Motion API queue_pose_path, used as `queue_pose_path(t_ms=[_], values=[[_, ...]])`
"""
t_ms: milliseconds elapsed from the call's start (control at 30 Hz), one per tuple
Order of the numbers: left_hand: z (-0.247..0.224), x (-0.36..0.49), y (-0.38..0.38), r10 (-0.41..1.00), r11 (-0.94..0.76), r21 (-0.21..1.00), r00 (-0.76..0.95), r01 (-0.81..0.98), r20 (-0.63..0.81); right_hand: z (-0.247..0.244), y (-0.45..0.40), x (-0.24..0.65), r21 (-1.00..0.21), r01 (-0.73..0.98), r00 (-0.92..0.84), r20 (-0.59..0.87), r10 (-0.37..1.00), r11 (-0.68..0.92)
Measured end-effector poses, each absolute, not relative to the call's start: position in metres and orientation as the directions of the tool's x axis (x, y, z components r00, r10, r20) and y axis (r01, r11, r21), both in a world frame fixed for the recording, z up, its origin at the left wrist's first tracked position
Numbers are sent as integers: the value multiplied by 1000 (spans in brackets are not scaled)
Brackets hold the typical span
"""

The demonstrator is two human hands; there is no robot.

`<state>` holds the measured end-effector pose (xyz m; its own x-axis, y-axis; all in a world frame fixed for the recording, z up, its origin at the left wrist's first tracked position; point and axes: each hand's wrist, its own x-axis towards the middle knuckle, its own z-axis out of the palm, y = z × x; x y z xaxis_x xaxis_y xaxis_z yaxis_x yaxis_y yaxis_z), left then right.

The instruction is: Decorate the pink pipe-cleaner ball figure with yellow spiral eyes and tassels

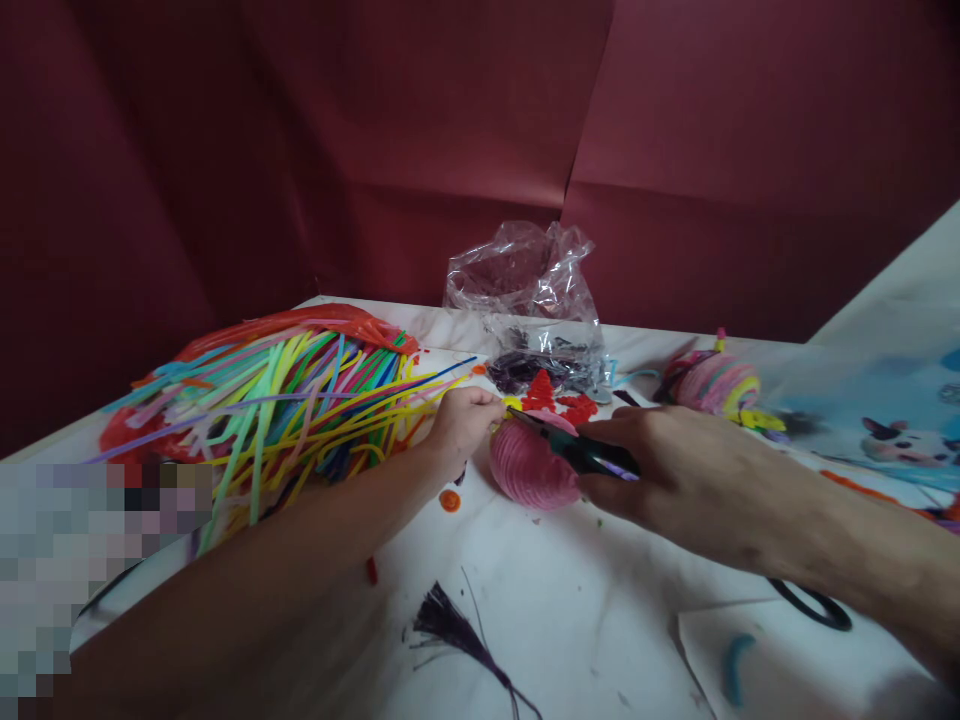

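Note:
My left hand (pixel 469 425) is closed in a pinch at a small yellow piece of pipe cleaner (pixel 513 403). My right hand (pixel 645 455) grips black-handled pliers (pixel 581 450), whose narrow tips meet the yellow piece beside my left fingertips. Just below the tips sits a rounded pink form (pixel 529 470) wound in ridged rows, partly covered by the tool and my right fingers. Behind it lie red zigzag shapes (pixel 541 390). An orange coiled disc (pixel 450 500) rests on the table near my left wrist.
Loose pipe cleaners (pixel 300 390) of many colours are heaped at left. A clear plastic bag (pixel 525 280) stands behind my hands. At right are a striped wound form (pixel 709 380) and a black loop handle (pixel 814 605). A dark tassel (pixel 457 630) lies in front on the white table (pixel 570 610).

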<state>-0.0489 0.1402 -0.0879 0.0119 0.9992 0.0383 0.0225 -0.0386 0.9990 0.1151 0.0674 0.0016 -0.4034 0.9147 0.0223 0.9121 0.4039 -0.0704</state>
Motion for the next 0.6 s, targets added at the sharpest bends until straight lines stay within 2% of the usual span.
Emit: queue_pose_path(t_ms=[300,500,600], values=[[-84,-49,136,999,-49,997,7,50,49,3,66,115,-17,931,-364,-48,930,364],[-86,-50,139,998,-55,994,-10,94,56,2,66,118,-57,914,-402,1,916,401],[-87,-50,140,998,-60,993,-11,101,62,2,63,120,-26,924,-382,-21,924,382]])
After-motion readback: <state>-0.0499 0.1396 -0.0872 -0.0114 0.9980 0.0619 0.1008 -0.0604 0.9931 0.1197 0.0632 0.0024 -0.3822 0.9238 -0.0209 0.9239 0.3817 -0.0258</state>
